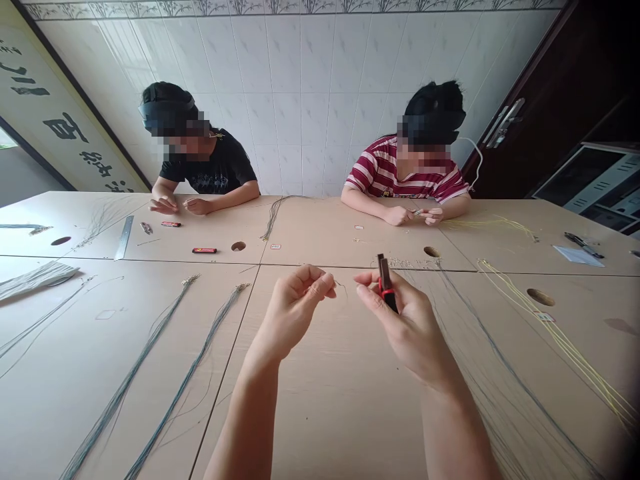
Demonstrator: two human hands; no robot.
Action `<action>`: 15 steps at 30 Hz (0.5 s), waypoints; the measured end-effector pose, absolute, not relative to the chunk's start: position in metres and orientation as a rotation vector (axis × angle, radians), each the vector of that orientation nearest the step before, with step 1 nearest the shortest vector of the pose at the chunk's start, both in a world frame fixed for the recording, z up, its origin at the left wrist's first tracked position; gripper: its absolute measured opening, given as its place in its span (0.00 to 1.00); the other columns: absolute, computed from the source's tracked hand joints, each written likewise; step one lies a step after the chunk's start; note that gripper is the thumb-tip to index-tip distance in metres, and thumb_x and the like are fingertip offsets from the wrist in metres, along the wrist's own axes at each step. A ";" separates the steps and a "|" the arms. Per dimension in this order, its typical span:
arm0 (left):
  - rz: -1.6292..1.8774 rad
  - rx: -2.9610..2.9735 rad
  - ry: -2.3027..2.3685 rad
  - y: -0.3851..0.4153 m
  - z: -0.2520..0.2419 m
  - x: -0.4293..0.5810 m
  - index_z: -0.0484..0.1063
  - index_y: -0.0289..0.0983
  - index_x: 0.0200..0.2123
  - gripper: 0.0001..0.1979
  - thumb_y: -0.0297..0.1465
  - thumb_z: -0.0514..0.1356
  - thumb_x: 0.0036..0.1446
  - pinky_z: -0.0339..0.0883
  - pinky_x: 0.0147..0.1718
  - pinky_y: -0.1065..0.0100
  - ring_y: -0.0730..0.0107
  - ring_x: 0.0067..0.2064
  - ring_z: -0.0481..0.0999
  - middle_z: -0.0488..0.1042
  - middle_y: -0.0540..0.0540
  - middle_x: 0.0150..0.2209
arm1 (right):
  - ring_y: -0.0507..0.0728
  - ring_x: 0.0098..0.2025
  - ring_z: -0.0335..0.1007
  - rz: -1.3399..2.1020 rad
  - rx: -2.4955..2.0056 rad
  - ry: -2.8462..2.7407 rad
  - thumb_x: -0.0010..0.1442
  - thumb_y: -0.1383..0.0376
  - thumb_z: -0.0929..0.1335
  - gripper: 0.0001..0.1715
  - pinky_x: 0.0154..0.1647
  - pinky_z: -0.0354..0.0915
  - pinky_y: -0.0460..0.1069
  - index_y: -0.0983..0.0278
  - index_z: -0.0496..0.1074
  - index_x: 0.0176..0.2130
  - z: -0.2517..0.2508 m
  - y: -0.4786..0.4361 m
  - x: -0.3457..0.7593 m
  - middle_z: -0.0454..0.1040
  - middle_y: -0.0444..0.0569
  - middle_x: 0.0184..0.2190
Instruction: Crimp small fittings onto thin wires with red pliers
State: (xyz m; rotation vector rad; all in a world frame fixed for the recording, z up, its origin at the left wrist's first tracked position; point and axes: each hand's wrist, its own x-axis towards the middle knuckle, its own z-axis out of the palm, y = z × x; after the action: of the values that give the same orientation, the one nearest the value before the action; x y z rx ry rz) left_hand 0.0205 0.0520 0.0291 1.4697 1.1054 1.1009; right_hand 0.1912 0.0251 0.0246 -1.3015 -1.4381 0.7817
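Note:
My left hand (303, 300) is closed in a pinch on a thin grey cord (341, 285), whose loose end curls out past the fingertips. To its right, my right hand (400, 313) is wrapped round a black and red lighter (385, 283), metal top pointing up. No flame shows on it. A gap separates the two hands above the tabletop. Left of my hands lie two bundles of grey-blue cords (145, 360) with small metal pieces at their far ends. More grey cords (500, 340) run along the right side, beside yellow cords (565, 333).
Two co-workers (213, 160) (405, 167) sit across the table (345, 413). Lighters (204, 251), a metal ruler (124, 238), small metal parts (410, 263) and a pen on paper (577, 255) lie about. Round holes (541, 297) pierce the top.

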 end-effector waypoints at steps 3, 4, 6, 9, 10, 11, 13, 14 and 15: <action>1.269 1.492 1.219 0.057 0.024 0.024 0.71 0.38 0.29 0.13 0.40 0.58 0.62 0.63 0.37 0.69 0.73 0.34 0.70 0.74 0.50 0.30 | 0.49 0.25 0.56 0.680 -1.314 -1.412 0.62 0.56 0.67 0.10 0.27 0.56 0.45 0.60 0.70 0.34 0.025 0.022 0.187 0.63 0.39 0.24; 1.310 1.511 1.253 0.058 0.022 0.025 0.71 0.38 0.28 0.13 0.40 0.58 0.62 0.63 0.36 0.69 0.73 0.33 0.69 0.74 0.50 0.29 | 0.49 0.26 0.56 0.686 -1.305 -1.421 0.62 0.56 0.67 0.10 0.27 0.57 0.45 0.60 0.69 0.33 0.025 0.020 0.186 0.63 0.39 0.24; 1.374 1.573 1.296 0.059 0.021 0.028 0.71 0.38 0.28 0.13 0.38 0.59 0.62 0.64 0.33 0.69 0.74 0.30 0.69 0.74 0.51 0.28 | 0.50 0.26 0.58 0.724 -1.288 -1.446 0.62 0.56 0.67 0.10 0.27 0.58 0.45 0.60 0.70 0.34 0.025 0.018 0.182 0.65 0.40 0.25; 1.473 1.764 1.310 0.057 0.020 0.032 0.70 0.39 0.29 0.10 0.34 0.58 0.62 0.64 0.31 0.69 0.73 0.30 0.68 0.74 0.51 0.27 | 0.50 0.28 0.60 0.779 -1.284 -1.461 0.62 0.56 0.66 0.11 0.30 0.60 0.46 0.60 0.72 0.37 0.025 0.018 0.178 0.68 0.42 0.28; 1.512 1.859 1.293 0.056 0.019 0.033 0.70 0.39 0.29 0.09 0.32 0.58 0.62 0.64 0.31 0.69 0.73 0.30 0.68 0.74 0.51 0.28 | 0.50 0.28 0.60 0.789 -1.287 -1.459 0.62 0.56 0.66 0.11 0.31 0.61 0.46 0.60 0.72 0.38 0.024 0.018 0.177 0.69 0.42 0.29; 1.549 1.963 1.262 0.056 0.019 0.034 0.70 0.39 0.30 0.07 0.30 0.58 0.62 0.64 0.32 0.69 0.72 0.31 0.68 0.74 0.51 0.28 | 0.51 0.29 0.61 0.797 -1.290 -1.454 0.62 0.55 0.66 0.12 0.32 0.61 0.46 0.60 0.72 0.39 0.024 0.019 0.177 0.70 0.43 0.30; 1.605 2.170 1.170 0.055 0.019 0.036 0.70 0.38 0.32 0.05 0.26 0.58 0.62 0.65 0.32 0.68 0.71 0.33 0.67 0.74 0.49 0.30 | 0.51 0.30 0.62 0.812 -1.296 -1.438 0.62 0.55 0.67 0.13 0.32 0.62 0.46 0.60 0.73 0.40 0.023 0.019 0.178 0.71 0.43 0.31; 1.626 2.258 1.124 0.055 0.018 0.036 0.70 0.38 0.33 0.05 0.25 0.58 0.62 0.65 0.33 0.68 0.71 0.33 0.67 0.75 0.49 0.31 | 0.51 0.31 0.62 0.819 -1.295 -1.430 0.62 0.55 0.67 0.13 0.32 0.62 0.45 0.60 0.73 0.40 0.023 0.020 0.178 0.71 0.44 0.32; 1.646 2.328 1.089 0.055 0.018 0.037 0.71 0.37 0.34 0.05 0.24 0.58 0.62 0.65 0.33 0.68 0.70 0.34 0.68 0.75 0.48 0.32 | 0.51 0.32 0.63 0.827 -1.289 -1.425 0.62 0.55 0.67 0.13 0.32 0.61 0.45 0.60 0.73 0.41 0.024 0.020 0.179 0.71 0.44 0.33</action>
State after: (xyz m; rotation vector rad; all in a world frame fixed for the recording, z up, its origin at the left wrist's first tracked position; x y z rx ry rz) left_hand 0.0367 0.0550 0.0180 2.3282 1.0887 1.6462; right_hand 0.1786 0.0196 0.0235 -1.2887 -1.4254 0.8266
